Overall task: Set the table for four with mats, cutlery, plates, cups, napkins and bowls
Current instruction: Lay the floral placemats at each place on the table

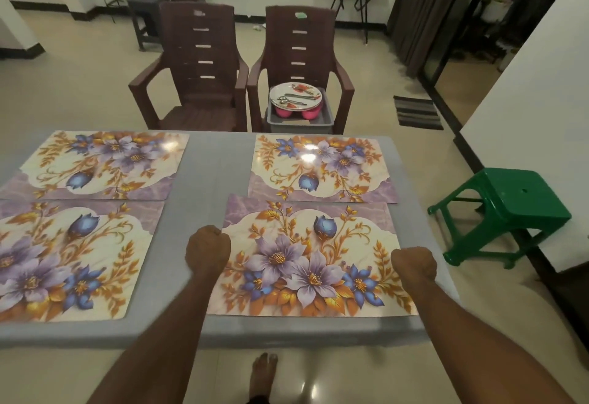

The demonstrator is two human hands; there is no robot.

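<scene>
Four floral mats lie on the grey table (210, 164), two in the left half of the frame and two in the right: the far left mat (98, 164), the near left mat (70, 260), the far right mat (322, 167) and the near right mat (312, 260). The near right mat's upper edge touches or slightly overlaps the far right mat's lower edge.

Both my arms reach forward from the bottom of the frame. My left hand (208, 249) sits at the left edge of the near right mat, fingers curled under into a fist; my right hand (414, 265) sits at that mat's right edge, curled the same way. From above I see only the backs of the hands, so I cannot tell whether either grip pinches the mat's edge or is simply closed on nothing.

Two brown chairs stand beyond the table, upper centre: the left chair (197, 62) with a bare seat, the right chair (302, 53) carrying a grey tub (299, 120). On the tub rests a stack of plates (296, 97) with several pieces of cutlery (291, 100) lying on top, and two pink cups or bowls (298, 113) show under the plates.

One green stool (506, 209) stands at the right of the frame. My one bare foot (263, 375) shows on the floor at bottom centre.
</scene>
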